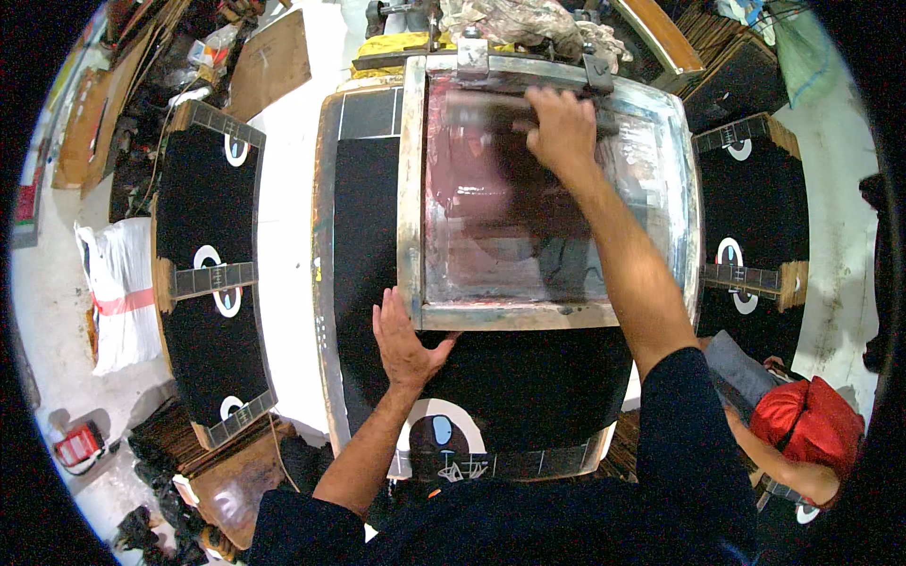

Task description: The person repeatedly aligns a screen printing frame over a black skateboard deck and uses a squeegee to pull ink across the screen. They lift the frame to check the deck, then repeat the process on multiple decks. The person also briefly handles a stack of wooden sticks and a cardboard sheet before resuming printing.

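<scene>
A screen-printing frame (pixel 528 317) with pale, worn wooden sides lies over a black cloth panel (pixel 368 217) on a board. My right hand (pixel 564 132) is closed on a squeegee (pixel 481 109) near the far end of the mesh (pixel 472 245). Motion blurs the squeegee, and my fingers partly cover it. Dark reddish ink tints the mesh. At the frame's near left corner, my left hand (pixel 408 347) rests with fingers and thumb apart, touching the wood. A printed white ring with a blue shape (pixel 441 430) shows on the cloth closest to me.
Metal clamps (pixel 473 58) hold the frame's far side. Boards with black printed panels stand left (pixel 203 198) and right (pixel 750 208). A person in a red top (pixel 807 429) is at the lower right. Crumpled plastic (pixel 538 24) lies beyond the frame.
</scene>
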Demonstrator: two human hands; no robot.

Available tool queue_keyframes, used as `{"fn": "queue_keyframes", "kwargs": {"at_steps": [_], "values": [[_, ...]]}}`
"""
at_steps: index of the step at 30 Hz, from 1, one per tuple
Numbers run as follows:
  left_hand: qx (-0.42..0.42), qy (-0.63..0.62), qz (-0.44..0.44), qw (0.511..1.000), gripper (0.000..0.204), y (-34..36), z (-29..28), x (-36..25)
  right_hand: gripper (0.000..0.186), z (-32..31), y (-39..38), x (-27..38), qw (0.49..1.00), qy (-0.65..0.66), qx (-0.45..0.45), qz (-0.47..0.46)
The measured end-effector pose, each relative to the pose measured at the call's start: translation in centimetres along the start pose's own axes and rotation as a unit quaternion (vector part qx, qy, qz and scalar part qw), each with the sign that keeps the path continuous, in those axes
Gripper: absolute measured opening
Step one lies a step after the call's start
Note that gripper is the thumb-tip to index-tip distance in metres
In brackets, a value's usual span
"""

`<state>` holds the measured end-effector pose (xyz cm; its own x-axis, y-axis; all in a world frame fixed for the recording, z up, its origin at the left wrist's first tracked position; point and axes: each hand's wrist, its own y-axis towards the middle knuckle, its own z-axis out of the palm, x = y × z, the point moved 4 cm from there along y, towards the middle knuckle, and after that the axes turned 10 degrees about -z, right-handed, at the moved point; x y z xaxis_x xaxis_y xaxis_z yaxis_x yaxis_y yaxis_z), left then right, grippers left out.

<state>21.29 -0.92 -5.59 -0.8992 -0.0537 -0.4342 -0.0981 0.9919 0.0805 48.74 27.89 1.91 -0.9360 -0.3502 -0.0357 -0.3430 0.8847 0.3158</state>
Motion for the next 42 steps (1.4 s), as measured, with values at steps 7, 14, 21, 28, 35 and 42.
{"fn": "queue_keyframes", "kwargs": {"at_steps": [7,14,21,28,35,42], "values": [[-0.008,0.005,0.016,1.000,0.121,-0.1,0.0,-0.1,0.052,0.1,-3.5,2.1,0.999,-0.036,-0.013,0.003],[0.010,0.009,0.003,1.000,0.121,-0.4,0.1,0.2,0.046,-2.9,-12.4,7.0,1.000,0.005,0.011,0.029],[-0.014,-0.124,-0.018,0.992,0.114,0.7,-0.5,0.0,0.035,-3.0,-12.3,6.8,1.000,0.006,-0.019,0.020],[0.060,-0.352,-0.153,0.922,0.103,0.5,-1.8,-0.4,0.030,-3.2,-7.9,3.2,0.995,0.097,0.015,0.030],[0.084,-0.351,-0.185,0.914,0.098,1.0,-2.5,-0.8,0.043,-4.0,-7.5,2.2,0.986,0.117,0.117,0.011],[0.075,-0.314,-0.158,0.933,0.099,0.9,-2.8,-1.0,0.047,0.1,-0.2,-1.7,0.985,0.124,0.117,-0.026]]}}
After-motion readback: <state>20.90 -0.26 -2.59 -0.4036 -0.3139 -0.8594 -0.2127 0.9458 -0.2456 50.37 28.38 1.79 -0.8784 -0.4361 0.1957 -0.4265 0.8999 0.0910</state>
